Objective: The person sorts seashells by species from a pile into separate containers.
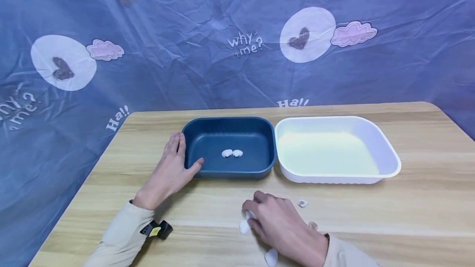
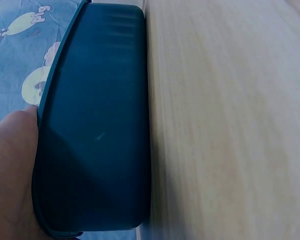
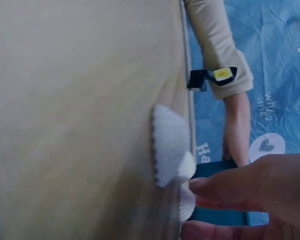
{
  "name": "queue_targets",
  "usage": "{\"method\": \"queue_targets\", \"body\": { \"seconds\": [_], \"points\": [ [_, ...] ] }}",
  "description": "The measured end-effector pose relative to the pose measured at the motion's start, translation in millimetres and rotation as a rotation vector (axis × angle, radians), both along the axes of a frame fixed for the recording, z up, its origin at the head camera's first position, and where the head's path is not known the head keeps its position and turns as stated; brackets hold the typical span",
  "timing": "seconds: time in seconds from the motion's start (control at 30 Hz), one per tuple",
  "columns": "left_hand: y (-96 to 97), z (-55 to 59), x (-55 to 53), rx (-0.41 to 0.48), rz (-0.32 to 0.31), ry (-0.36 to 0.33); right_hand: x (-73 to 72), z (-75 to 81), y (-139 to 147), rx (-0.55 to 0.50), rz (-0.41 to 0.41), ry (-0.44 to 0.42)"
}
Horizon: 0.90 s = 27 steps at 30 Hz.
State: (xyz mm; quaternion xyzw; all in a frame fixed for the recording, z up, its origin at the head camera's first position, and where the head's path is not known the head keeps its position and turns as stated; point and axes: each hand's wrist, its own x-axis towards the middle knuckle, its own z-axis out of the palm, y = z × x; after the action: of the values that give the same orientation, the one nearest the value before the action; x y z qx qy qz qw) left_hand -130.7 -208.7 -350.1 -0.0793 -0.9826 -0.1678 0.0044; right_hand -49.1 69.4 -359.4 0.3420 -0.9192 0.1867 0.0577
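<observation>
Two white seashells lie side by side in the dark blue tray. My left hand rests against the tray's left end, fingers extended along the side and thumb over the near rim. In front of the trays, my right hand is low at the table, pinching a white seashell between thumb and fingertips, partly hidden by them. Another white shell lies right beside it. From the right wrist, a ridged shell shows large, near my fingertips.
A white tray stands against the dark tray's right side. Around my right hand lie a white shell, a small greyish shell and a brownish one. A printed blue cloth hangs behind the wooden table.
</observation>
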Motion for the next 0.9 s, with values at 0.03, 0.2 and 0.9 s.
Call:
{"method": "queue_targets", "body": {
  "seconds": [0.03, 0.2, 0.9],
  "points": [
    [1.0, -0.3, -0.2, 0.004, -0.003, 0.000, 0.0, -0.8, 0, 0.001, 0.001, 0.002],
    [2.3, -1.7, -1.4, 0.012, -0.003, 0.013, -1.9, -0.4, 3, 0.031, 0.019, -0.020],
    [-1.5, -7.1, -1.2, 0.018, 0.002, 0.036, -16.2, -2.4, 14, -0.037, 0.024, -0.122]
  ]
}}
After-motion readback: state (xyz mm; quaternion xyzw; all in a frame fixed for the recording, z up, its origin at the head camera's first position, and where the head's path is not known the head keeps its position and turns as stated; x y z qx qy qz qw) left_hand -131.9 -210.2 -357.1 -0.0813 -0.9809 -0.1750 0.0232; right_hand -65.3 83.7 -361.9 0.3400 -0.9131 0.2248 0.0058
